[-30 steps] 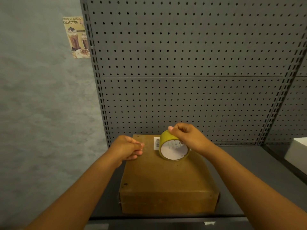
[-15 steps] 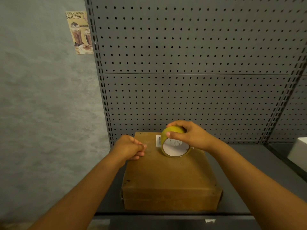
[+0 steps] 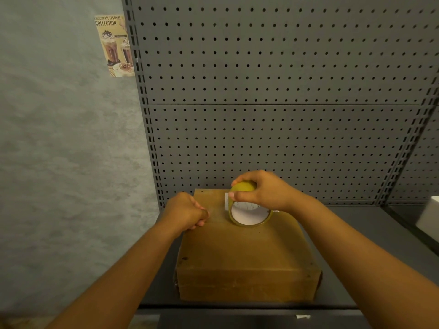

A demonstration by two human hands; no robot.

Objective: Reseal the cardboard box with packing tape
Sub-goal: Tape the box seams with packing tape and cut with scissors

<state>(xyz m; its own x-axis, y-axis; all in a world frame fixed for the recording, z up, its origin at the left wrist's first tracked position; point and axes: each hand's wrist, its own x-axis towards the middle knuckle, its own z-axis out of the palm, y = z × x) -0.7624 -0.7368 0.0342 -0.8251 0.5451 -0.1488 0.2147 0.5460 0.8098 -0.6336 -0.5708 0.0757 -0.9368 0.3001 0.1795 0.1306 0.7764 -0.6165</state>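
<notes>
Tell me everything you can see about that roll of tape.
The tape roll is yellowish with a white core, and looks like plastic packing tape. It stands tilted on edge on the far part of the brown cardboard box, open centre facing the camera. The right hand holds its top, thumb on the near rim.

Wall poster [image 3: 115, 46]: "CHOCOLATE FESTIVAL COLLECTION". Box label [image 3: 226, 200] print unreadable.
</notes>
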